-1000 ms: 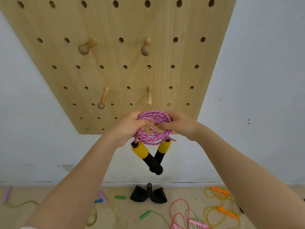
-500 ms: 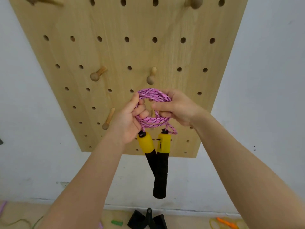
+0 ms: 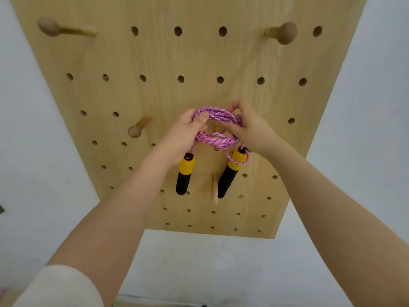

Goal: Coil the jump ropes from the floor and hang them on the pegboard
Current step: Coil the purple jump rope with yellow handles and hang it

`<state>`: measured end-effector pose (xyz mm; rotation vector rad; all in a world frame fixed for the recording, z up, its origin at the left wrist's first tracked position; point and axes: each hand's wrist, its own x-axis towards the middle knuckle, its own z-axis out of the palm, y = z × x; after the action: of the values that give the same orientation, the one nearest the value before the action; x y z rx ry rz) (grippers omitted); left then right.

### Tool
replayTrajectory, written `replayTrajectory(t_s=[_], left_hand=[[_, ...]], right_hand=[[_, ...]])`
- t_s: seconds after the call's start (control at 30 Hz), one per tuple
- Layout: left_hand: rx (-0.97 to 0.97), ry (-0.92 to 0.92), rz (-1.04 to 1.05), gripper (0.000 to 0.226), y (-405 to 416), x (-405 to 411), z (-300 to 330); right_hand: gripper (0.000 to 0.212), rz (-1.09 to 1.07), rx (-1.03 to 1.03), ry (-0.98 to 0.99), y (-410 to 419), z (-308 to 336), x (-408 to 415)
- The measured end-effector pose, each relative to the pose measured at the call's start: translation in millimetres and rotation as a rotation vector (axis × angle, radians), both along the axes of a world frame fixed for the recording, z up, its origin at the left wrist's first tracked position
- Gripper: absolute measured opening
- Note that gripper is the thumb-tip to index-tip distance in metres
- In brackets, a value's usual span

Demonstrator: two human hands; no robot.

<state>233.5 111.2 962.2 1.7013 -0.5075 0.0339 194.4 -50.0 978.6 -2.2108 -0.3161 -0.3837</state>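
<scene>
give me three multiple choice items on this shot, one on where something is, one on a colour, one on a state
1. Where does the short straight peg stand?
A. between the two hanging handles
B. above the coil
C. off the board

2. What colour is the coiled rope?
A. green
B. pink
C. orange

3. How is the rope held?
A. by neither hand
B. by the left hand only
C. by the left hand and right hand

Key: 1 A, it shows between the black grips. 2 B, pink strands with dark flecks. 3 C, both hands' fingers curl round the coil.

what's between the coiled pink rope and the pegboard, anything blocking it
Nothing visible blocks it. The left hand and right hand hold the pink rope coil right at the pegboard; whichever peg it is meant for is hidden behind it.
</scene>
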Motion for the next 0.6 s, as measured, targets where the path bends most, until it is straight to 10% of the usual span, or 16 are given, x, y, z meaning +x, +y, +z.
replayTrajectory(t_s=[0.27,0.6], left_hand=[[-0.236,0.202,-0.137,0.02,-2,-8,-29],[0.334,-0.51,0.51,0.029,-27,36,-23]], right_hand=[[0.023,0.293,0.635,0.307,-16,-31,4],[0.036,-0.584,-0.69,-0.652,-7,-31,49]])
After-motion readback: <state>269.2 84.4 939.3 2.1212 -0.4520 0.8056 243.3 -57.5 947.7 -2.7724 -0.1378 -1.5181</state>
